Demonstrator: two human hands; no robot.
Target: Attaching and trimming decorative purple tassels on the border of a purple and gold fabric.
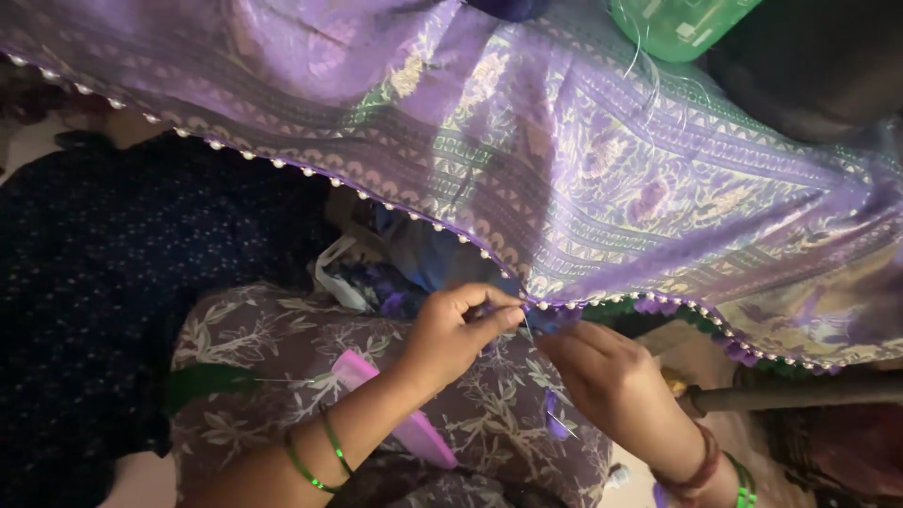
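A large purple woven cloth (583, 169) with a patterned border and a row of small white beads along its edge drapes across the upper view. My left hand (456, 329) pinches that beaded edge between thumb and fingers. My right hand (602, 372) is just to the right of it, fingers closed at the same spot on the edge, with a thin thread (531, 334) running between the hands. Whether a needle is held is too small to tell. Both wrists wear bangles.
My lap in floral grey-purple fabric (282, 339) lies below, with a pink flat object (395, 414) on it. Dark blue dotted cloth (113, 282) is at left. A green plastic container (677, 23) sits at top; a dark rod (800, 395) at right.
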